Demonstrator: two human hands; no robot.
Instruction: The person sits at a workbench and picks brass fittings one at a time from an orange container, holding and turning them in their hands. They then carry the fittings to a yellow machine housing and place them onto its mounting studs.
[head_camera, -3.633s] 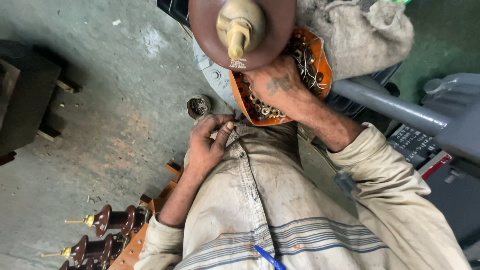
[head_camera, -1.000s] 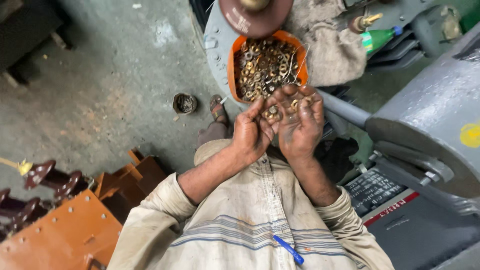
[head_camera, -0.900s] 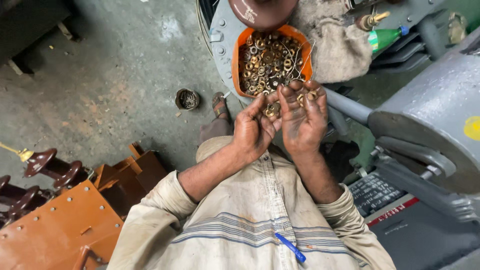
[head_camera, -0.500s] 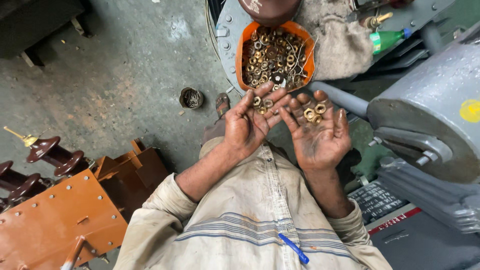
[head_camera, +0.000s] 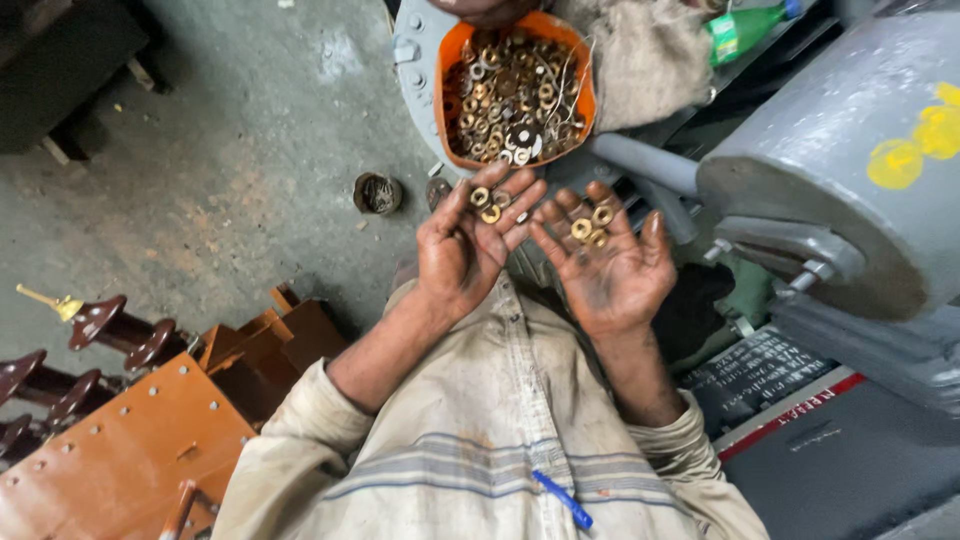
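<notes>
A worker's left hand (head_camera: 468, 250) and right hand (head_camera: 605, 262) lie open, palms up, just below an orange bowl (head_camera: 583, 95) heaped with hardware; a few brass washers (head_camera: 590, 224) rest loose on the fingers of each. Small, rigid and light, they look apt to roll off, best pinched by the rim
</notes>
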